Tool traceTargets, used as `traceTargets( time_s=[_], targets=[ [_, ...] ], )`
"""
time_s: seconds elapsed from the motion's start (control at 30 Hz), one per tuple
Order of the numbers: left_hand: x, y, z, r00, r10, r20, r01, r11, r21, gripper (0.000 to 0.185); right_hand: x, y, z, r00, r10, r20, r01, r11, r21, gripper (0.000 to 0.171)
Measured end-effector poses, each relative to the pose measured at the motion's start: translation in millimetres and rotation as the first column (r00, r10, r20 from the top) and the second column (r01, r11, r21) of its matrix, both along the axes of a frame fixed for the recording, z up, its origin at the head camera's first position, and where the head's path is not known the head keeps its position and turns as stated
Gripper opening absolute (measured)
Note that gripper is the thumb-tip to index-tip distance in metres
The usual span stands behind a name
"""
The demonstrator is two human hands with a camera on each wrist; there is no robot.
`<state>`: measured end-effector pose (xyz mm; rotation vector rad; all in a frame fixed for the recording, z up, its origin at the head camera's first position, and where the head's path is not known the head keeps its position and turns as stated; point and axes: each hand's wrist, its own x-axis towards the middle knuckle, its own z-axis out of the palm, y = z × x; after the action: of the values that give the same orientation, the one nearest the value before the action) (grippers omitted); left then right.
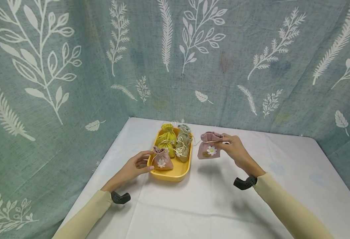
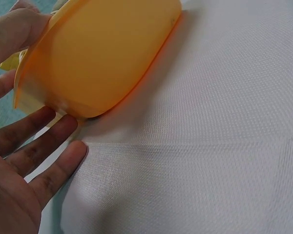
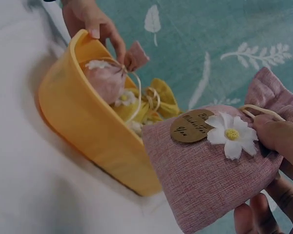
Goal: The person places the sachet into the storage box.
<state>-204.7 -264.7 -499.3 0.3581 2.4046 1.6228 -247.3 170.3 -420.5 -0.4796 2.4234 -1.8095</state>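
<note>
My right hand (image 1: 234, 149) pinches a pink drawstring pouch (image 1: 208, 154) near its gathered neck, holding it above the table to the right of the yellow plastic tray (image 1: 175, 177). A white daisy (image 3: 232, 135) and a round brown tag with writing (image 3: 189, 127) show on its front. My left hand (image 1: 136, 166) grips the tray's left rim, the thumb on the edge and several fingers against the outer wall in the left wrist view. Close to those fingers, a second pink pouch (image 1: 163, 162) sits inside the tray.
Behind the pink pouch in the tray stand yellow-green pouches (image 1: 167, 136) and grey-green pouches (image 1: 184, 142), with pale cords. A white cloth (image 1: 208, 205) covers the table. A teal leaf-print curtain (image 1: 163, 83) hangs along the back and left.
</note>
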Motion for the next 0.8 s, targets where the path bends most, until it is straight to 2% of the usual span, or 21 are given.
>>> traceTargets(
  time_s=[0.17, 0.5, 0.8],
  targets=[
    [-0.5, -1.2, -2.0, 1.0, -0.011, -0.018, 0.011, 1.0, 0.011, 0.067, 0.8, -15.0, 2.1, 0.999, 0.047, -0.009, -0.048, 0.999, -0.019, 0.019],
    [0.9, -1.5, 0.1, 1.0, -0.006, -0.004, 0.006, 1.0, 0.008, 0.066, 0.0, -48.7, 5.4, 0.996, 0.091, -0.007, -0.091, 0.996, -0.022, 0.014],
    [2.0, -1.7, 1.8, 1.0, -0.012, 0.019, 0.012, 1.0, 0.012, 0.066, 1.8, -75.3, 3.3, 0.988, 0.148, 0.038, -0.146, 0.988, -0.041, 0.011]
  ],
)
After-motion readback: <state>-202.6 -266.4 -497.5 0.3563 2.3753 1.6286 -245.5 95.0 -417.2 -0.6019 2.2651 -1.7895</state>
